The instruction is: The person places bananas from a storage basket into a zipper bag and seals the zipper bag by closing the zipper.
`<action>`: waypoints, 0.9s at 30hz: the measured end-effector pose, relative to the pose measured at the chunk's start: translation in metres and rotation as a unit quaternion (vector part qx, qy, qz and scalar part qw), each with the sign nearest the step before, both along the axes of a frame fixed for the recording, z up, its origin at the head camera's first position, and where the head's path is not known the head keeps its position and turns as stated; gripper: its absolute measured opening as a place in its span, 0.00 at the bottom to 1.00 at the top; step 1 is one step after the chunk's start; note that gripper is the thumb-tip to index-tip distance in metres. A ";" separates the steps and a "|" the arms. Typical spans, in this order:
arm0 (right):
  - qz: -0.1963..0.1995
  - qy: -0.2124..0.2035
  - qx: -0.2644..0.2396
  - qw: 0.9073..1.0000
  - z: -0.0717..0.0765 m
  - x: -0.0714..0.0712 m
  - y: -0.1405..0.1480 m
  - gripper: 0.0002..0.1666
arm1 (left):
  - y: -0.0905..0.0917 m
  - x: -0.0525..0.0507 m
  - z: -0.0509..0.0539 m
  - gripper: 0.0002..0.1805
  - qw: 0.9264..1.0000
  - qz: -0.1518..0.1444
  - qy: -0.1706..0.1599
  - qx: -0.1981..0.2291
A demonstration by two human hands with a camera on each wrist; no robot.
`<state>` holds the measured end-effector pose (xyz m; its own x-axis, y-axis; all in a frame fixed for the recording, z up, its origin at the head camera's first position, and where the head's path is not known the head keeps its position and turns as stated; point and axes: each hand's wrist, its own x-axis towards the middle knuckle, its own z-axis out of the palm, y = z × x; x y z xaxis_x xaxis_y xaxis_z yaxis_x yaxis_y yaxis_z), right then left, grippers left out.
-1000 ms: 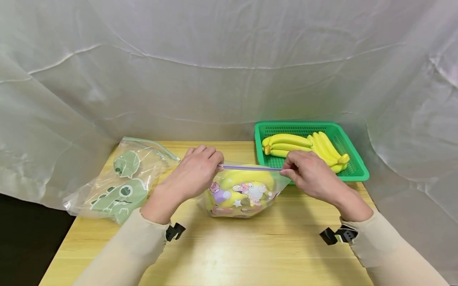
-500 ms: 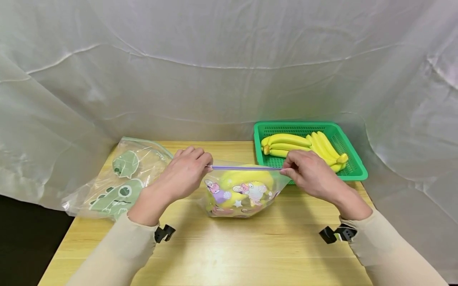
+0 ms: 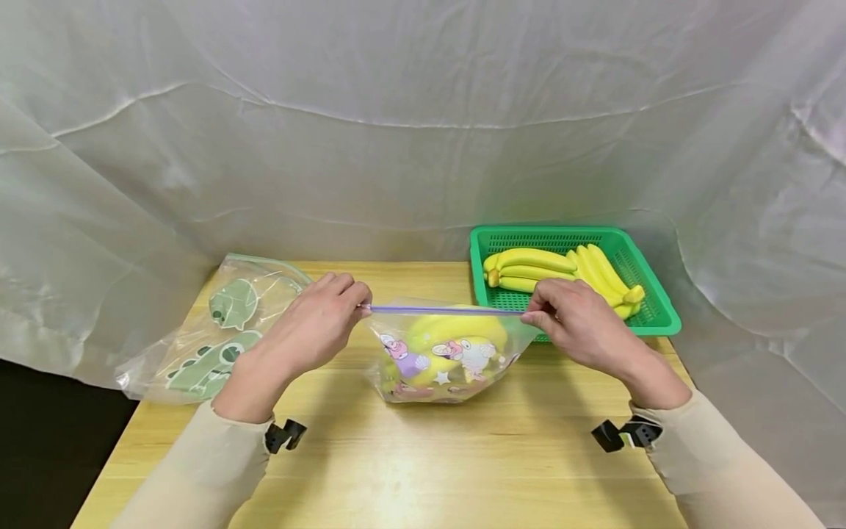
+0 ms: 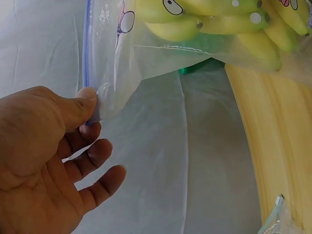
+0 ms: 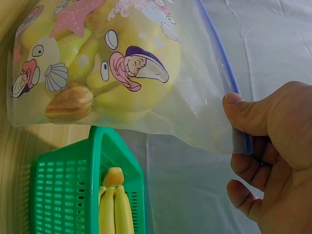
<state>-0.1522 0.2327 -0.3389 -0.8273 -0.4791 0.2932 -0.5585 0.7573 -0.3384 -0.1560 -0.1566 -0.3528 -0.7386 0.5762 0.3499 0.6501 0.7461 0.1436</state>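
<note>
A clear zip bag (image 3: 423, 360) printed with cartoon figures, shells and stars stands on the table with bananas (image 5: 131, 102) inside it. Its purple zip strip (image 3: 449, 311) is stretched straight between the two hands. My left hand (image 3: 317, 323) pinches the strip's left end; in the left wrist view the thumb lies over the strip and the other fingers are loosely bent. At the strip's right end, my right hand (image 3: 581, 319) pinches the corner between thumb and fingers. The right wrist view shows a brown banana stem end (image 5: 69, 102) pressed against the plastic.
A green basket (image 3: 651, 294) holding bunches of bananas (image 3: 535, 264) stands at the back right, just behind my right hand. Another clear zip bag (image 3: 218, 353) with green dinosaur prints lies flat at the left. Grey sheeting (image 3: 423, 169) hangs behind the wooden table (image 3: 423, 470).
My left hand has slid left along the zip strip to its end, so more of the purple strip shows. The right hand has stayed almost in place.
</note>
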 end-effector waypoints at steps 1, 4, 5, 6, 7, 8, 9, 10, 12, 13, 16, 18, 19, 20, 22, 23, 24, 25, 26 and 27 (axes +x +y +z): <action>0.000 -0.003 -0.002 1.000 0.000 0.000 -0.001 0.12 | -0.001 0.001 0.000 0.02 1.000 0.002 -0.003 0.004; 0.001 -0.017 -0.012 1.000 0.000 0.000 -0.004 0.11 | -0.003 0.006 0.002 0.03 1.000 0.009 -0.017 0.023; 0.002 -0.022 -0.015 1.000 -0.001 0.000 -0.005 0.11 | -0.003 0.008 0.002 0.02 0.999 0.011 -0.025 0.030; 0.003 -0.026 -0.017 1.000 -0.001 0.001 -0.006 0.10 | -0.004 0.009 0.003 0.02 0.999 0.013 -0.033 0.036; 0.006 -0.031 -0.021 0.999 -0.002 0.001 -0.007 0.10 | -0.006 0.011 0.003 0.02 0.998 0.015 -0.043 0.043; 0.008 -0.036 -0.024 0.999 -0.002 0.002 -0.008 0.09 | -0.007 0.013 0.004 0.02 0.997 0.017 -0.054 0.049; 0.009 -0.043 -0.028 0.999 -0.003 0.003 -0.009 0.08 | -0.009 0.015 0.004 0.02 0.996 0.020 -0.066 0.055; 0.012 -0.051 -0.033 0.998 -0.004 0.004 -0.010 0.07 | -0.010 0.018 0.005 0.02 0.995 0.023 -0.080 0.061; 0.014 -0.067 -0.045 0.997 -0.005 0.006 -0.011 0.04 | -0.014 0.023 0.006 0.02 0.991 0.030 -0.106 0.074; 0.016 -0.076 -0.052 0.996 -0.006 0.007 -0.013 0.04 | -0.016 0.026 0.006 0.02 0.989 0.036 -0.119 0.081; 0.017 -0.099 -0.068 0.993 -0.006 0.008 -0.016 0.04 | -0.021 0.033 0.008 0.02 0.981 0.059 -0.147 0.108; 0.013 -0.112 -0.076 0.991 -0.005 0.007 -0.020 0.05 | -0.022 0.036 0.009 0.03 0.978 0.080 -0.148 0.127; 0.012 -0.120 -0.080 0.989 -0.005 0.005 -0.022 0.05 | -0.022 0.036 0.009 0.04 0.976 0.091 -0.145 0.136; 0.009 -0.128 -0.084 0.988 -0.006 0.003 -0.024 0.06 | -0.022 0.035 0.009 0.04 0.975 0.103 -0.140 0.142; -0.001 -0.143 -0.090 0.986 -0.010 -0.003 -0.030 0.07 | -0.022 0.031 0.006 0.05 0.972 0.126 -0.129 0.152; -0.006 -0.150 -0.092 0.984 -0.013 -0.008 -0.033 0.08 | -0.021 0.028 0.003 0.05 0.970 0.139 -0.127 0.154; -0.011 -0.161 -0.094 0.982 -0.018 -0.012 -0.036 0.09 | -0.021 0.024 -0.001 0.05 0.968 0.150 -0.127 0.155; -0.020 -0.169 -0.095 0.981 -0.023 -0.017 -0.039 0.09 | -0.020 0.021 -0.006 0.06 0.966 0.161 -0.126 0.156; -0.028 -0.175 -0.096 0.979 -0.028 -0.021 -0.042 0.10 | -0.019 0.017 -0.010 0.06 0.964 0.171 -0.125 0.157; -0.037 -0.180 -0.097 0.978 -0.033 -0.026 -0.045 0.10 | -0.018 0.014 -0.014 0.07 0.962 0.182 -0.125 0.161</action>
